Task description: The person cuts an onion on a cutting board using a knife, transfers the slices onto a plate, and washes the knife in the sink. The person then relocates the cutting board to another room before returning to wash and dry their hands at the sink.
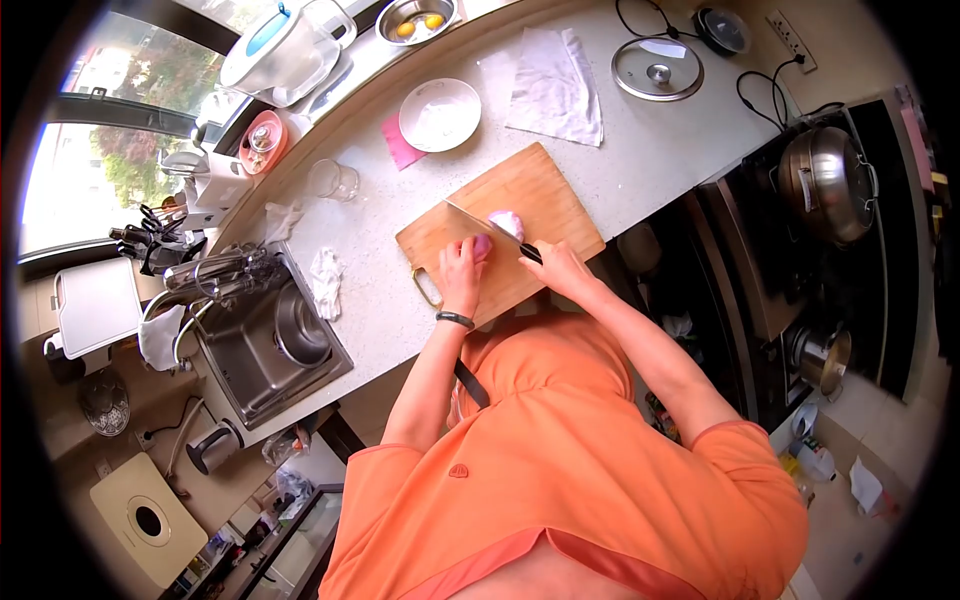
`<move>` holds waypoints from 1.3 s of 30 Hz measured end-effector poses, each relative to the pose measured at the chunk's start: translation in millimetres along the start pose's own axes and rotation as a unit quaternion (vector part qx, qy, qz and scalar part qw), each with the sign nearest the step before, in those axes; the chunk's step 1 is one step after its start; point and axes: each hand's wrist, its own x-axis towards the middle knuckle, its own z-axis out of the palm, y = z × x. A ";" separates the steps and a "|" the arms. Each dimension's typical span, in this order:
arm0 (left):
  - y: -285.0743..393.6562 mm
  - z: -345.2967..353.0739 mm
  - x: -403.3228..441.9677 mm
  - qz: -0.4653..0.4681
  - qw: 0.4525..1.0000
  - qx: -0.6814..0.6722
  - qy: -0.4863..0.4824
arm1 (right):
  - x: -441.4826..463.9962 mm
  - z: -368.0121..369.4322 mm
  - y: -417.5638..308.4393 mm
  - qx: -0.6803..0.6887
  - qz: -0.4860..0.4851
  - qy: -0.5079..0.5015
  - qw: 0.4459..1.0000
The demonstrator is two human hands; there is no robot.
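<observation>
Purple onion (pixel 482 248) sits pinned under the left hand's (pixel 460 274) fingers, the right hand's (pixel 563 270) wrapped round the knife (pixel 482 221), one pale piece (pixel 507 223) apparently cut, mid-board, the held part, nearer the cutting board's (pixel 550 195) handled edge, seemingly unsliced.

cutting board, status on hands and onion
Left hand on one onion piece. Right hand gripping knife. Other piece on board, beside blade. White bowl clear of board.

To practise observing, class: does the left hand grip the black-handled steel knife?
No, the right hand grips the knife; the left hand holds purple food.
</observation>
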 end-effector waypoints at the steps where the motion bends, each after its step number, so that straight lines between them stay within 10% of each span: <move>1: 0.3 -0.5 -0.2 0.033 0.998 0.024 0.047 | -2.8 -0.4 -3.6 -0.001 -0.003 0.003 1.000; 39: -4.6 18.2 8.6 -0.050 0.989 -0.128 0.055 | -15.7 6.4 -29.5 0.039 0.052 -0.021 0.998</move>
